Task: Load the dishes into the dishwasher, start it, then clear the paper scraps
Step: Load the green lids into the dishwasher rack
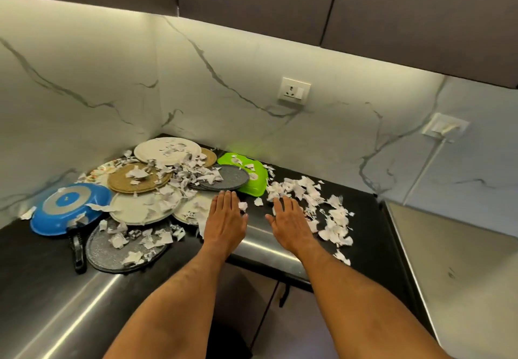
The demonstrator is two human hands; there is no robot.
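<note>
The counter (364, 218) is black, set in a corner against a marble-patterned wall (224, 78). The dishes lie in an overlapping pile in the counter's back left corner: a blue pan (70, 207), upside down at the left, with a black handle (77, 252); white plates (167, 151); woven brown mats (137, 180); grey speckled plates (123, 249); and a green tray (246, 173) at the right of the pile. Paper scraps (316, 204) cover the dishes and spread across the counter to the right of the tray. The left hand (225, 215) lies flat, palm down, fingers straight, just in front of a grey plate. The right hand (288, 221) lies flat likewise, fingers straight, touching the scraps. Neither hand holds anything. A socket (294, 92) is mounted on the wall.
</note>
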